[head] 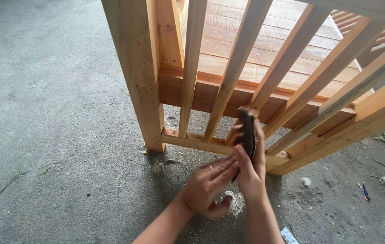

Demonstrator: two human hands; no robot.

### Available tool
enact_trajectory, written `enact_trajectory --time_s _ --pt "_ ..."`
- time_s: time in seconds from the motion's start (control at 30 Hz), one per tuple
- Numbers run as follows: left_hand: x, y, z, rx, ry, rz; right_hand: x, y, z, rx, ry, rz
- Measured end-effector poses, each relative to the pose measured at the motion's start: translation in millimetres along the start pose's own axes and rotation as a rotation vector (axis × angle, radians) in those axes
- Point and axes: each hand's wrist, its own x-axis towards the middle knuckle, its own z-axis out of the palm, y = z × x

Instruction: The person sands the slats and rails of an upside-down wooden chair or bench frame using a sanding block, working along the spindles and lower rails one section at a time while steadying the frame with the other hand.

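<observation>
Sandpaper strip (247,131) clenched in right hand (252,174), steadied by left hand (210,183) fingertips, pressed against slat (235,133); judged light, floppy, best held folded.

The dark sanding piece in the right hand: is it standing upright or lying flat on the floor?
Upright. The dark sanding piece stands on end in the right hand against a slat, off the concrete floor.

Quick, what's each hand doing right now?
Left hand: fingers flat, pressed against the dark sanding pad, not gripping.
Right hand: closed on the sanding pad, holding it against a wooden slat.
</observation>
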Motion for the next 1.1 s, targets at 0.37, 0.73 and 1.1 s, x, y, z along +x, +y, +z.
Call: enact_trajectory --time_s 0.37,0.73,1.1 --pt "128.1 -72.8 -72.6 0.416 0.599 -0.026 154.7 26.7 74.5 -0.91 0.564 -0.534" --pt "151.4 -117.5 -73.0 0.43 0.484 -0.12 151.8 66.1 63.0 -0.919 0.599 -0.502" --pt "149.4 -114.7 -75.4 0.353 0.508 -0.07 54.5 57.5 72.0 -0.945 0.497 -0.436"
